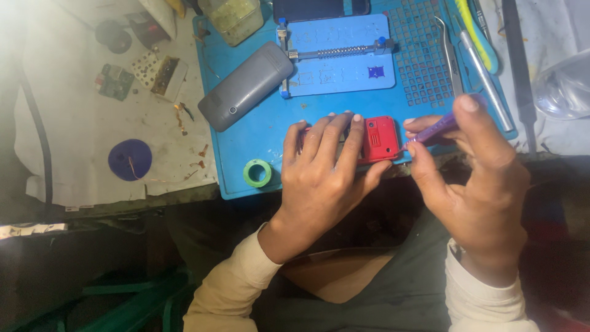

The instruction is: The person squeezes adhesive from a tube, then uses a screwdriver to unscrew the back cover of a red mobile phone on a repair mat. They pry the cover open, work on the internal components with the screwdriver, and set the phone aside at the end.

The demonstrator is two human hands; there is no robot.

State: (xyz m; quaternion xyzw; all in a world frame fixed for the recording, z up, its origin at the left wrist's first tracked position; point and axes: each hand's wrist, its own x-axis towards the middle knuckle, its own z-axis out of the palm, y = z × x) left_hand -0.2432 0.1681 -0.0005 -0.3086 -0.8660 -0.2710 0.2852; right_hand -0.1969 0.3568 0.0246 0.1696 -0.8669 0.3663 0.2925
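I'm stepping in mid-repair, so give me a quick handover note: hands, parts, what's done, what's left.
Left hand: pressing the small red plastic phone body flat on the blue rubber work mat.
Right hand: grip closed on a purple-handled screwdriver, tip at the phone's right edge.
Done: the phone lies with its red back shell exposed.
Left: whatever work the tip is doing there; screws too small to tell.

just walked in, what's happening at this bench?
A person is working on a small red phone body at the near edge of a blue work mat. The left hand pins it flat, while the right hand holds a purple-handled tool with its tip at the phone's right edge. A grey phone, a green tape roll and tweezers lie on the mat.
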